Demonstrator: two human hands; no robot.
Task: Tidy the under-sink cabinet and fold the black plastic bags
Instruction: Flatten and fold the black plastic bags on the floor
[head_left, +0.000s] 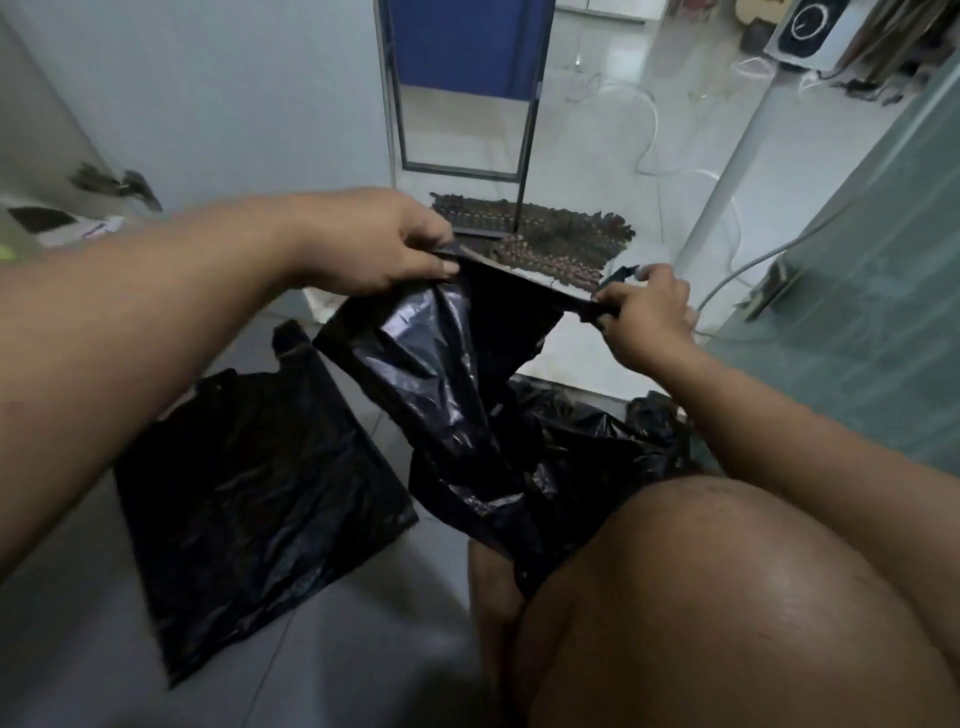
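A crumpled black plastic bag (457, 374) hangs in the air in front of me, stretched by its top edge. My left hand (374, 241) pinches its left corner and my right hand (649, 317) grips its right handle. The bag's lower part drapes down onto my knee (727, 597). A second black bag (249, 483) lies flattened on the grey floor at the left. More black bags (597, 431) lie bunched in a heap behind the held one, partly hidden by it.
A dark woven mat (545, 234) lies on the floor ahead, before a metal-framed blue door (467, 47). A white pole (727, 171) and loose white cables run at the right. A teal cabinet face (857, 322) stands close on the right.
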